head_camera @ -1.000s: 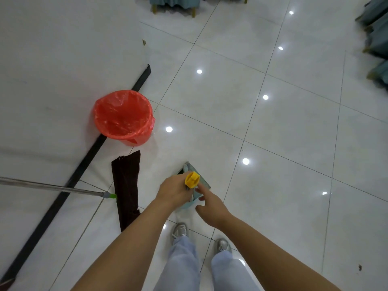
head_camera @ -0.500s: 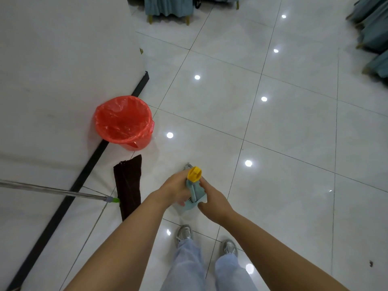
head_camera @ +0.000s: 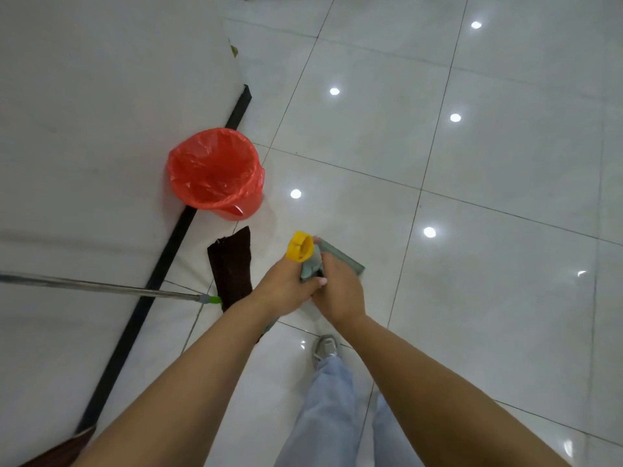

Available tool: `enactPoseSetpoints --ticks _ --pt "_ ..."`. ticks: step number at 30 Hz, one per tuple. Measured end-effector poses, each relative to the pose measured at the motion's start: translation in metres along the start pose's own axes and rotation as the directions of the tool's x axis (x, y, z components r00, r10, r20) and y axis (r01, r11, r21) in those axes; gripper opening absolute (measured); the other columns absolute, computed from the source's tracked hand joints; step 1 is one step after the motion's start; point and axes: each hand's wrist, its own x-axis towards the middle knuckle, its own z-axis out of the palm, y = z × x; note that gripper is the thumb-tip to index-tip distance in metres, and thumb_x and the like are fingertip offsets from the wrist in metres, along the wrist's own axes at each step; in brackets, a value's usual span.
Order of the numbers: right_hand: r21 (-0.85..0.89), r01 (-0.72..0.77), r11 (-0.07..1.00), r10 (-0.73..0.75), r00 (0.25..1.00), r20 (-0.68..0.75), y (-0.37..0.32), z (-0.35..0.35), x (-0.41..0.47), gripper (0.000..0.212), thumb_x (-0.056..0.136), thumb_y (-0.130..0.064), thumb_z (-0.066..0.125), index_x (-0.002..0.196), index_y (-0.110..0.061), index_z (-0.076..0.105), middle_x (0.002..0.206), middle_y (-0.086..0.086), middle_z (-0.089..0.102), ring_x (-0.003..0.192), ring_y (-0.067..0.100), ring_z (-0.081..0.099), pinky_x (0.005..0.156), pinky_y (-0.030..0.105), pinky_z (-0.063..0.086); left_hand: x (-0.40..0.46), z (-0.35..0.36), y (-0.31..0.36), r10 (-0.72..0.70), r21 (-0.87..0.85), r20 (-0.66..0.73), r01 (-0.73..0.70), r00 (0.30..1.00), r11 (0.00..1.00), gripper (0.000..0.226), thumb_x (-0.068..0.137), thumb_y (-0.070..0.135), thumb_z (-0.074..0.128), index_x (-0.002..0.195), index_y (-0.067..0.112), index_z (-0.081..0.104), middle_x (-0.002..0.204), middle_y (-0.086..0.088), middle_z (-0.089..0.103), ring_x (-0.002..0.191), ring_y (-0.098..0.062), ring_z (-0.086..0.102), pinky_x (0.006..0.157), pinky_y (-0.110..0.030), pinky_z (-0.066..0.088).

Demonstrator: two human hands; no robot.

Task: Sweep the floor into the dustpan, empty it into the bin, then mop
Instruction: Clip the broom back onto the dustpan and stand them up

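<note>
Both hands meet in the middle of the view, closed together around the upper end of a grey-green plastic dustpan handle with a yellow round cap (head_camera: 300, 246). The left hand (head_camera: 286, 287) wraps the handle just below the yellow cap, fingers curled round it, one fingertip showing at the near side. The right hand (head_camera: 338, 288) presses against the left from the other side, its fingers folded over the same grey-green part, so each grip is closed on the handle. Beyond the right hand's grip a flat grey-green edge of the dustpan (head_camera: 347, 259) sticks out over the glossy white tiled floor (head_camera: 488, 264); how much of the pan lies beneath the hands is hidden.

To the left of the grip, near it, a dark brown flat mop cloth (head_camera: 232, 266) lies on the floor, joined by a green collar to a long shiny metal mop pole (head_camera: 101, 287) that runs off the left edge. Farther from the grip and to its left stands a round bin lined with a red-orange plastic bag (head_camera: 215, 173), open at the top, against a black skirting strip (head_camera: 161, 264) at the foot of a white wall. Below the grip are pale blue trouser legs and one grey sneaker (head_camera: 325, 348).
</note>
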Motion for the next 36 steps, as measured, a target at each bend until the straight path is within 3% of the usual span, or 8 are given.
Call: enactPoseSetpoints --ticks 4,11,14,19,23,29,33,36 --pt "-0.024 0.042 0.999 -0.042 0.999 -0.021 0.004 0.002 0.002 0.035 0.074 -0.032 0.066 0.104 -0.015 0.061 0.093 0.004 0.069 0.085 0.023 0.063 0.073 0.034 0.051 0.001 -0.003 0.000 0.000 0.041 -0.015 0.001 1.000 0.999 0.076 0.080 0.013 0.073 0.143 0.023 0.031 0.113 -0.013 0.062 0.105 -0.033 0.060 0.088 -0.040 0.048" --pt "-0.011 0.056 0.998 -0.056 0.998 -0.012 0.006 -0.003 -0.002 0.040 0.075 -0.040 0.051 0.105 -0.016 0.059 0.088 0.004 0.068 0.079 0.025 0.062 0.064 0.027 0.036 -0.005 0.001 0.004 -0.001 0.421 -0.106 0.046 0.994 0.906 0.036 0.081 0.035 0.068 0.111 0.024 0.051 0.102 0.006 0.060 0.099 -0.021 0.060 0.078 -0.034 0.048" --pt "0.013 0.004 1.000 -0.005 1.000 0.011 0.009 -0.007 -0.007 0.038 0.081 -0.034 0.062 0.113 -0.016 0.054 0.101 0.003 0.063 0.093 0.023 0.060 0.069 0.031 0.044 -0.020 0.004 0.003 0.018 0.538 -0.204 0.096 0.979 0.838 0.052 0.080 0.045 0.067 0.124 0.027 0.046 0.108 0.008 0.062 0.100 -0.019 0.060 0.081 -0.039 0.052" --pt "-0.014 -0.018 1.000 0.018 0.999 0.044 0.007 -0.033 -0.040 0.082 0.086 -0.052 0.059 0.149 -0.014 0.022 0.133 0.009 0.048 0.125 0.025 0.045 0.095 0.038 0.044 -0.051 0.012 0.008 0.180 0.581 -0.306 0.033 0.935 0.813 0.045 0.083 0.046 0.064 0.119 0.022 0.049 0.101 0.003 0.062 0.093 -0.021 0.061 0.073 -0.039 0.053" --pt "-0.020 0.031 0.999 -0.029 0.997 0.068 0.006 -0.073 -0.092 0.066 0.090 -0.040 0.061 0.143 -0.012 0.032 0.136 0.010 0.049 0.124 0.025 0.045 0.097 0.036 0.042 -0.088 0.021 0.016 0.213 0.580 -0.437 0.093 0.874 0.809 0.059 0.088 0.040 0.059 0.137 0.014 0.038 0.135 -0.011 0.049 0.121 -0.030 0.048 0.097 -0.046 0.046" --pt "-0.055 0.183 0.982 -0.176 0.979 0.105 -0.018 -0.116 -0.168 0.064 0.094 -0.040 0.054 0.149 -0.017 0.030 0.148 0.004 0.042 0.134 0.020 0.039 0.106 0.033 0.035 -0.169 0.022 0.025 0.234 0.546 -0.505 0.097 0.831 0.832 0.059 0.087 0.046 0.056 0.137 0.018 0.042 0.136 -0.006 0.050 0.124 -0.027 0.046 0.098 -0.048 0.044" --pt "-0.100 0.319 0.942 -0.309 0.945 0.110 -0.053 -0.135 -0.202 0.056 0.095 -0.040 0.052 0.145 -0.020 0.037 0.147 0.001 0.044 0.133 0.017 0.041 0.105 0.029 0.034 -0.219 0.010 0.027 0.133 0.436 -0.530 0.134 0.838 0.890 0.072 0.078 0.060 0.050 0.139 0.022 0.042 0.137 -0.001 0.050 0.126 -0.025 0.046 0.100 -0.047 0.043" --pt "-0.105 0.396 0.912 -0.384 0.916 0.117 -0.086 -0.139 -0.216 0.059 0.094 -0.043 0.053 0.146 -0.021 0.036 0.148 0.000 0.043 0.134 0.018 0.041 0.107 0.031 0.035 -0.246 -0.006 0.025 0.110 0.434 -0.549 0.169 0.829 0.885 0.065 0.081 0.053 0.056 0.136 0.021 0.044 0.133 0.001 0.053 0.120 -0.024 0.050 0.096 -0.044 0.046"
